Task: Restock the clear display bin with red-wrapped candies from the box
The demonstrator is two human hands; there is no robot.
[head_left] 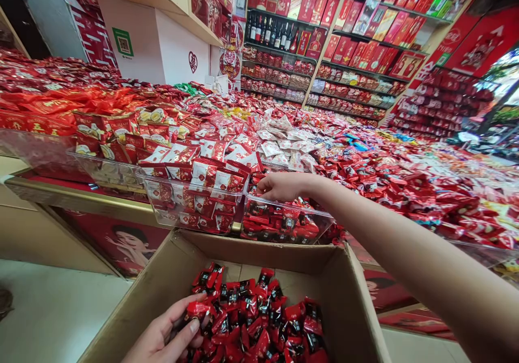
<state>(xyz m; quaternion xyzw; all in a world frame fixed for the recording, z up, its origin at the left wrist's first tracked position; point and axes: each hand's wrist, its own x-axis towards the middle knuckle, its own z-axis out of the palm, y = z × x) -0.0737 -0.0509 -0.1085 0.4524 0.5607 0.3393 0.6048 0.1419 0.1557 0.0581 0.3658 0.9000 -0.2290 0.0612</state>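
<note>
A cardboard box (344, 298) holds many red and black wrapped candies (259, 309). Inside its left part, my left hand (172, 328) has its thumb and fingers around a red candy packet (198, 310). My right hand (279, 186) reaches over the clear plastic bin (320, 220) of similar red and black candies beyond the box. Its fingers are bent down at the bin's left end near the rim; the fingertips and anything in them are hidden. Just left of that bin stands another clear bin (162, 201) with white and red packets.
A long counter with a gold edge (81, 203) carries heaps of wrapped sweets behind the bins. Shelves (292, 44) with boxes and bottles rise at the back. A wooden cabinet (178, 1) overhangs the upper left.
</note>
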